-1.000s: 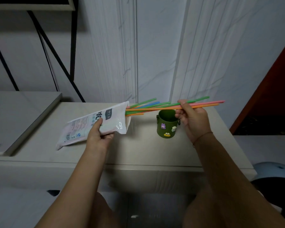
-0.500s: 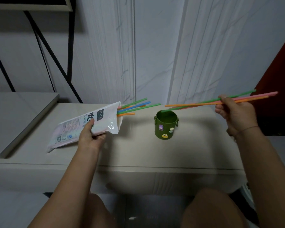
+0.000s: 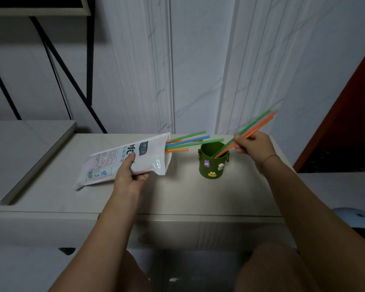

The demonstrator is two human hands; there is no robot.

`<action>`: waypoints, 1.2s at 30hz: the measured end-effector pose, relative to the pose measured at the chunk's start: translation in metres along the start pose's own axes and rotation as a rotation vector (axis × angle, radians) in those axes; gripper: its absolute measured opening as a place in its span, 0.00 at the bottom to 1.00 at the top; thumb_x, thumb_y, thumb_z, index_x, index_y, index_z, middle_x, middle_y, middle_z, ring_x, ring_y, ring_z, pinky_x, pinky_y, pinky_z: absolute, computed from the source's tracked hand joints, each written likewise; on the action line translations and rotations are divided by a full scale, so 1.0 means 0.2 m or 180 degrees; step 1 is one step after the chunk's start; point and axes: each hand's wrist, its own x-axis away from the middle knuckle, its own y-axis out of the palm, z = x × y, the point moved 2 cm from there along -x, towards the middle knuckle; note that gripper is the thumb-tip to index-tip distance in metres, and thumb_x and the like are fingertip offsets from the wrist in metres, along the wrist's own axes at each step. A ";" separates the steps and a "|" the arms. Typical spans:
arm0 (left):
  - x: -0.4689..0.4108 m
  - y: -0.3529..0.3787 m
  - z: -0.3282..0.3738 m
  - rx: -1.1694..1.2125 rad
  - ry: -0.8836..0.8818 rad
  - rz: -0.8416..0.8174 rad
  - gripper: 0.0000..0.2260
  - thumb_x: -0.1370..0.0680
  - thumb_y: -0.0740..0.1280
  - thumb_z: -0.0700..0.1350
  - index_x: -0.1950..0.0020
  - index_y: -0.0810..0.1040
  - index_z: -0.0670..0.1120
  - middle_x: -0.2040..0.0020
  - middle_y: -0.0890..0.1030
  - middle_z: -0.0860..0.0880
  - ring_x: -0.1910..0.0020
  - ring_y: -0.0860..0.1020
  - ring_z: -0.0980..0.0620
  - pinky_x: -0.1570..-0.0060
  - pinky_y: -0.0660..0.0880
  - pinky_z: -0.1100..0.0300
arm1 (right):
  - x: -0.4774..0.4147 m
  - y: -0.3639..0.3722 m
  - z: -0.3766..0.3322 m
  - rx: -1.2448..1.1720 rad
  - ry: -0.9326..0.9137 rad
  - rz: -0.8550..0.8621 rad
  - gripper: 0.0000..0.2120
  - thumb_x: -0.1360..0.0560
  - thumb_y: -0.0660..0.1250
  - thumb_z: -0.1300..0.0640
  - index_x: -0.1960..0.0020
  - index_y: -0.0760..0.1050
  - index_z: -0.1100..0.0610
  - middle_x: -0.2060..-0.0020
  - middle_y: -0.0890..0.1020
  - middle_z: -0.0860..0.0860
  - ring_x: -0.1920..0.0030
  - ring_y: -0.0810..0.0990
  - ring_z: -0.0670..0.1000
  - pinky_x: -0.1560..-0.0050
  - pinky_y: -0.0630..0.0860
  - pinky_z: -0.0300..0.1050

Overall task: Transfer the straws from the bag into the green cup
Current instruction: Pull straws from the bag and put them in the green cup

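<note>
The green cup (image 3: pixel 212 165), decorated with small stickers, stands on the pale counter (image 3: pixel 188 192). My right hand (image 3: pixel 253 146) pinches three straws (image 3: pixel 258 124), green, pink and orange, tilted with their lower ends inside the cup. My left hand (image 3: pixel 131 175) grips the white straw bag (image 3: pixel 122 161), which lies slanted on the counter left of the cup. Several more straws (image 3: pixel 188 142) stick out of the bag's open mouth toward the cup's rim.
A lower grey surface (image 3: pixel 19 157) adjoins the counter on the left. A black metal frame (image 3: pixel 72 70) leans against the white panelled wall behind. A pale blue rounded object (image 3: pixel 358 216) sits at the lower right. My knees show below the counter's front edge.
My right hand pulled three straws fully out of the bag to the right, then swung back left and tipped them down into the cup. The bag hand stayed put.
</note>
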 end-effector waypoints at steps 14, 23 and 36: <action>0.05 0.03 -0.09 0.0067 -0.0141 -0.0133 0.16 0.26 0.68 0.33 0.41 0.75 0.45 0.47 0.83 0.45 0.47 0.82 0.46 0.56 0.80 0.42 | 0.24 0.12 0.06 -0.0426 0.1006 -0.0601 0.02 0.27 0.65 0.69 0.55 0.75 0.66 0.69 0.74 0.58 0.77 0.75 0.44 0.74 0.75 0.33; 0.12 0.05 -0.17 0.0124 -0.0251 -0.0214 0.22 0.26 0.68 0.32 0.34 0.72 0.45 0.44 0.83 0.43 0.47 0.82 0.44 0.55 0.79 0.40 | 0.39 0.42 -0.12 -0.1653 0.0317 -0.0797 0.13 0.24 0.63 0.65 0.40 0.74 0.61 0.66 0.74 0.52 0.68 0.68 0.45 0.67 0.68 0.38; 0.07 0.00 -0.03 0.0193 -0.0116 -0.0056 0.21 0.26 0.68 0.34 0.34 0.73 0.45 0.42 0.82 0.44 0.46 0.82 0.46 0.56 0.79 0.41 | 0.31 0.26 -0.13 -0.1575 0.0072 -0.0589 0.09 0.23 0.62 0.63 0.58 0.79 0.62 0.72 0.76 0.52 0.75 0.73 0.42 0.73 0.72 0.34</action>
